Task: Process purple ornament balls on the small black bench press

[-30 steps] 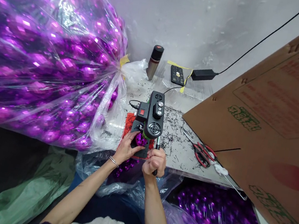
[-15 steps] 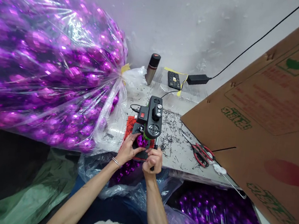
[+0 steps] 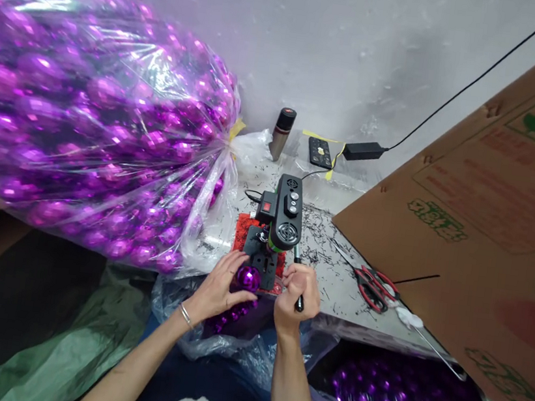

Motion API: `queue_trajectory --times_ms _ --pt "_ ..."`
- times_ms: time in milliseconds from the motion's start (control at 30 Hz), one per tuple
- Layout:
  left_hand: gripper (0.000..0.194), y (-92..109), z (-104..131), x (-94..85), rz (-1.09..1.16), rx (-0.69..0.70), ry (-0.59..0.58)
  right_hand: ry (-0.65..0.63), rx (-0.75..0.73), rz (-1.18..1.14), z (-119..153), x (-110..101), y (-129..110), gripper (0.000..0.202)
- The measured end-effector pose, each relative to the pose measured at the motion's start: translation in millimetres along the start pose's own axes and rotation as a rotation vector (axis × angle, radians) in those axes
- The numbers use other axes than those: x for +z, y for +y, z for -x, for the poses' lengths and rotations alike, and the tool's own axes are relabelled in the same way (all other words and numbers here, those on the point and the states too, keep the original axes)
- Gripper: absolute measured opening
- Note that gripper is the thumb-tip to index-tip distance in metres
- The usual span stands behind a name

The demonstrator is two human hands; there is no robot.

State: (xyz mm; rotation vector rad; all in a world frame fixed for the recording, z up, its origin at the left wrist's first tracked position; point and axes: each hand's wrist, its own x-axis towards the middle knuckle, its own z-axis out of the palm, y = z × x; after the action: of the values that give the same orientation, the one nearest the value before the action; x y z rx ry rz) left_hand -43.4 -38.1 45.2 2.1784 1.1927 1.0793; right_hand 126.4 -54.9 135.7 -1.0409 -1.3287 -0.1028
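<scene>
My left hand (image 3: 219,288), with a silver bangle at its wrist, has thumb and fingers around a shiny purple bauble (image 3: 249,278). The bauble is at the front edge of the black base plate (image 3: 265,274) of a small black bench machine (image 3: 288,211), which looks like a drill press. My right hand (image 3: 298,295) is wrapped around the black-gripped lever (image 3: 300,304) at the machine's right side. Underneath the machine lies a red mat (image 3: 244,226). The machine's working tip is hidden by its head.
A big clear bag of purple baubles (image 3: 108,140) fills the left. Scissors (image 3: 375,288) lie beside a cardboard box (image 3: 480,235) on the right. Behind the machine are a bottle (image 3: 282,135), a phone (image 3: 320,153) and a power adapter (image 3: 363,151). Black shavings litter the table (image 3: 311,278).
The bauble has come out from under the machine's head toward me, together with my left hand. My right hand has closed fully around the lever and shifted right. The view has shifted slightly.
</scene>
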Motion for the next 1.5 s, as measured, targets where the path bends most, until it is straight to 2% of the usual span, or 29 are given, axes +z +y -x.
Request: queue_trajectory --times_ms 100,167,233,333,467,533,600,700,800,867,967,1067,1167,1233,1400,1500 --pt "0.039 -19.9 -19.0 -35.9 -0.128 -0.102 0.091 0.011 0.008 -0.011 6.0 1.6 1.9 0.035" --pt "0.036 -37.6 -36.2 -59.3 -0.249 -0.186 0.155 0.012 0.016 -0.022 8.0 2.0 2.6 0.035" --pt "0.037 -51.9 -48.6 -77.0 -0.385 -0.258 0.168 0.004 0.009 -0.027 8.5 1.8 3.1 0.034" --pt "0.04 -60.9 -54.8 -89.7 -0.574 -0.37 0.09 0.004 0.004 -0.025 8.7 1.5 4.0 0.033" --pt "0.053 -61.2 -56.8 -92.1 -0.672 -0.465 -0.013 0.01 0.004 -0.02 10.1 1.9 5.2 0.033" --pt "0.052 -61.4 -60.2 -93.7 -0.633 -0.487 -0.014 0.011 -0.008 -0.01 10.7 2.0 5.6 0.033" --pt "0.054 -59.9 -63.9 -96.5 -0.482 -0.497 0.055 0.01 -0.02 0.002 10.9 2.0 5.5 0.032" --pt "0.069 -49.2 -64.7 -97.9 0.033 -0.513 0.193 0.012 -0.022 0.008 9.1 2.3 3.4 0.033" --pt "0.076 -29.2 -58.2 -89.1 0.629 -0.609 0.203 0.032 0.003 0.011 3.5 3.3 -1.1 0.035" --pt "0.071 -15.0 -51.9 -76.4 0.867 -0.672 0.15 0.041 0.024 0.016 -2.6 4.2 -4.2 0.036" --pt "0.061 0.8 -44.2 -50.5 1.006 -0.713 0.065 0.048 0.035 0.015 -12.2 4.8 -7.3 0.036" --pt "0.061 6.9 -40.5 -24.9 1.077 -0.771 0.032 0.04 0.016 0.006 -17.4 3.8 -7.6 0.036" --pt "0.063 5.3 -39.4 -7.1 1.094 -0.796 0.075 0.016 -0.009 0.02 -16.8 1.8 -6.4 0.035" --pt "0.063 2.9 -39.6 0.9 1.036 -0.762 0.11 0.0 -0.016 0.026 -15.2 0.7 -5.9 0.033" --pt "0.056 2.7 -42.1 18.3 0.719 -0.575 0.164 -0.001 -0.013 0.011 -15.4 0.7 -8.1 0.031" --pt "0.048 4.9 -42.3 26.7 0.477 -0.489 0.155 -0.005 -0.017 0.008 -16.4 0.6 -9.4 0.03"
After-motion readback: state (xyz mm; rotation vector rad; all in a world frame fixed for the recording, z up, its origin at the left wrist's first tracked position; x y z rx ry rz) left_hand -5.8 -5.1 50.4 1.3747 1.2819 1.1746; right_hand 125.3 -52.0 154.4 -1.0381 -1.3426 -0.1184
